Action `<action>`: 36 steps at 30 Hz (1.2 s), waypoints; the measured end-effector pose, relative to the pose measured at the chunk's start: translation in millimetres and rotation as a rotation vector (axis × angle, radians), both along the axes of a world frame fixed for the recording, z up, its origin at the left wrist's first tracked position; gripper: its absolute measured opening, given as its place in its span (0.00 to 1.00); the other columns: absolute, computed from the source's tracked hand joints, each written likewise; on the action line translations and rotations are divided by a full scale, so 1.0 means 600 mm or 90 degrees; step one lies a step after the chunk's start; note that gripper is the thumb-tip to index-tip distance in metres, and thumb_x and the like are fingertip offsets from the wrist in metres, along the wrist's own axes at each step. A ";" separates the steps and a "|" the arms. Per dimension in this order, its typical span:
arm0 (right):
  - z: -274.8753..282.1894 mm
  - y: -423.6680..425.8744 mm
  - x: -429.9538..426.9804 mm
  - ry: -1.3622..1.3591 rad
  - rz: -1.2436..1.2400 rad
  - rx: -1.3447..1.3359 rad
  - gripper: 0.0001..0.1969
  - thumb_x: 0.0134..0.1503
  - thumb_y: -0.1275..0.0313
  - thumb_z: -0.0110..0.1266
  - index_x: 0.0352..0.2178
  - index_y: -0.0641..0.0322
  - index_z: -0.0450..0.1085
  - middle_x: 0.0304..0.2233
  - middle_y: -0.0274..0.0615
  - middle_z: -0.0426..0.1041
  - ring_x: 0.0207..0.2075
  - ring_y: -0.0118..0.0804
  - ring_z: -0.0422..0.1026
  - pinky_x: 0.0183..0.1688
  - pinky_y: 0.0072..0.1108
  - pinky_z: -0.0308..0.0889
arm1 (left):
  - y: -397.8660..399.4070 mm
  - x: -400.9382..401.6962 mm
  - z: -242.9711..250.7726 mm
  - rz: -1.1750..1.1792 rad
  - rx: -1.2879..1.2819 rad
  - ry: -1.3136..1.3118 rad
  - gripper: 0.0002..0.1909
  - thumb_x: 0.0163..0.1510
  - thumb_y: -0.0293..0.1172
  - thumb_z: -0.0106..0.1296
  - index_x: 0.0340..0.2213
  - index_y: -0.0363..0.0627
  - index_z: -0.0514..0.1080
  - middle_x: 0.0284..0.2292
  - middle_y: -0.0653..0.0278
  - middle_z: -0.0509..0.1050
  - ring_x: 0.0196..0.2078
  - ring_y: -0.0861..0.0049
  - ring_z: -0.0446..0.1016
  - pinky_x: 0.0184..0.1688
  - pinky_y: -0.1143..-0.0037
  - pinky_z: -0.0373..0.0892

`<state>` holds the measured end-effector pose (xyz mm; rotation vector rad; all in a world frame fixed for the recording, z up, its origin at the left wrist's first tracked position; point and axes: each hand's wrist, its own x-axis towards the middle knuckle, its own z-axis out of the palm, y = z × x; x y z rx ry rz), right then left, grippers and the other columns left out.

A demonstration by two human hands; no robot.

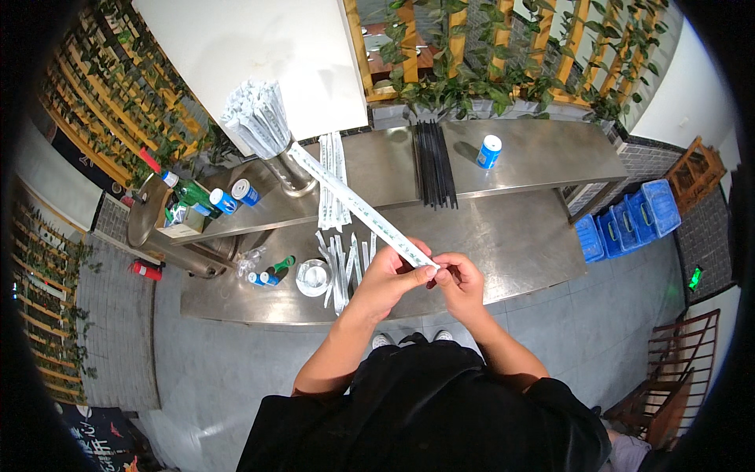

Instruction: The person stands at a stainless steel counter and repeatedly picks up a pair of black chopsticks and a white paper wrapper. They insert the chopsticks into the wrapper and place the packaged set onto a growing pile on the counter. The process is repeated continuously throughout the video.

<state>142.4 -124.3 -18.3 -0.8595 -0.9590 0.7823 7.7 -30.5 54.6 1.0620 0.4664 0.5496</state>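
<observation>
A long white paper chopstick sleeve (361, 207) with green print slants up and left from my hands. My left hand (386, 277) grips it near its lower end, thumb on top. The fingertips of my right hand (463, 282) pinch the very end. Whether chopsticks are inside cannot be seen. Past the sleeve's far end stands a steel cylinder (298, 177), packed with wrapped chopsticks (258, 121). Flat paper sleeves (331, 206) lie over the raised steel shelf's edge, and more loose sleeves (339, 268) lie below. Bare black chopsticks (435, 168) lie side by side on the shelf.
A blue-and-white can (489, 151) stands on the shelf (537, 147). At left are two more cans (245, 192), a green bottle (191, 192) and a small box (183, 223). Wrapped dishware (313, 277) sits on the lower steel table (507, 236). Blue crates (643, 212) stand right.
</observation>
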 end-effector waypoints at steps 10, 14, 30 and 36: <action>0.028 0.004 0.026 0.004 0.041 -0.101 0.13 0.63 0.66 0.51 0.42 0.66 0.69 0.31 0.35 0.71 0.29 0.24 0.69 0.29 0.17 0.66 | 0.004 -0.017 -0.008 -0.208 0.013 -0.002 0.15 0.55 0.30 0.58 0.41 0.41 0.64 0.30 0.68 0.72 0.33 0.83 0.71 0.35 0.80 0.68; 0.075 0.026 0.037 -0.025 0.145 -0.292 0.11 0.61 0.65 0.54 0.35 0.64 0.71 0.24 0.28 0.68 0.25 0.19 0.64 0.28 0.14 0.60 | -0.001 -0.018 -0.054 -0.285 0.112 0.072 0.16 0.56 0.33 0.57 0.41 0.40 0.64 0.29 0.70 0.69 0.29 0.85 0.66 0.33 0.81 0.66; 0.057 0.062 0.006 0.083 0.137 -0.331 0.12 0.60 0.64 0.55 0.25 0.60 0.68 0.20 0.26 0.66 0.22 0.17 0.61 0.24 0.14 0.56 | -0.060 -0.054 -0.091 0.060 0.263 0.240 0.10 0.56 0.25 0.53 0.40 0.36 0.71 0.27 0.64 0.76 0.26 0.82 0.75 0.29 0.79 0.70; 0.049 0.048 -0.014 0.091 0.172 -0.341 0.11 0.59 0.66 0.56 0.26 0.60 0.68 0.21 0.28 0.69 0.23 0.19 0.65 0.26 0.14 0.60 | -0.062 -0.064 -0.106 0.066 0.246 0.244 0.09 0.56 0.23 0.52 0.40 0.35 0.71 0.29 0.63 0.77 0.26 0.81 0.76 0.29 0.79 0.71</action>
